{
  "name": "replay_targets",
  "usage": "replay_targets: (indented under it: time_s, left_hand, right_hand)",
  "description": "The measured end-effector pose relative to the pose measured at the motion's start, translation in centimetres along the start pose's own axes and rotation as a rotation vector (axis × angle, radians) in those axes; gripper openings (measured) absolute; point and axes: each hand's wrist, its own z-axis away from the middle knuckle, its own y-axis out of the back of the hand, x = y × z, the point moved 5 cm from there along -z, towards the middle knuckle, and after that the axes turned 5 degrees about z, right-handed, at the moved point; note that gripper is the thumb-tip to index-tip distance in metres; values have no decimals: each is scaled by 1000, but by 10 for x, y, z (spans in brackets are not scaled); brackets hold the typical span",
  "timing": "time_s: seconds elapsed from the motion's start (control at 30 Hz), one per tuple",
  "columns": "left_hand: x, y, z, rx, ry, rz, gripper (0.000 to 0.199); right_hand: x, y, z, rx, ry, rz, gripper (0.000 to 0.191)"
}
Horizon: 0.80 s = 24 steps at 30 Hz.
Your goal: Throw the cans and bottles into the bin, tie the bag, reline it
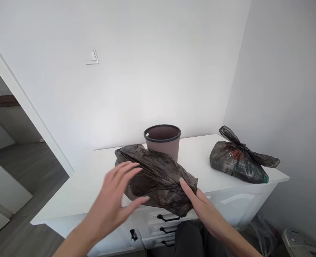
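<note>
A thin black garbage bag (160,175), crumpled and partly see-through, hangs in front of me over the cabinet's front edge. My right hand (196,200) grips its right end, thumb on top and the other fingers hidden behind the plastic. Close to the bag's left part, my left hand (117,194) is open with fingers and thumb spread apart, holding nothing. Just behind the bag stands a mauve trash can (171,146) with a dark rim, upright; its lower part is hidden by the bag. To the right lies a filled, knotted black garbage bag (235,162).
A white cabinet top (85,189) carries these things, with black drawer handles (168,218) below its edge. A light switch (93,57) is on the wall behind. A doorway opens at left. Clear plastic (263,232) lies low at right beside a grey appliance (302,244).
</note>
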Motion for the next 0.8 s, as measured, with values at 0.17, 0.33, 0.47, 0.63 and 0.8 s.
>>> replay_targets:
  time_s: [0.17, 0.33, 0.47, 0.63, 0.8]
  left_hand:
    - [5, -42, -16, -177, -93, 93, 23]
    - [-20, -22, -37, -36, 273, 276, 32]
    - [-17, 3, -46, 79, 481, 418, 41]
    - [-18, 32, -69, 205, 472, 246, 45]
    - [41, 45, -72, 432, -64, -136, 32]
  right_hand:
    - [-11, -7, 12, -117, 181, 134, 60]
    - [1, 8, 13, -81, 299, 625, 55]
    - [-6, 14, 19, -179, 404, 829, 56]
    - [-17, 24, 43, -324, 287, 927, 55]
    - [-13, 25, 63, -361, 175, 852, 48]
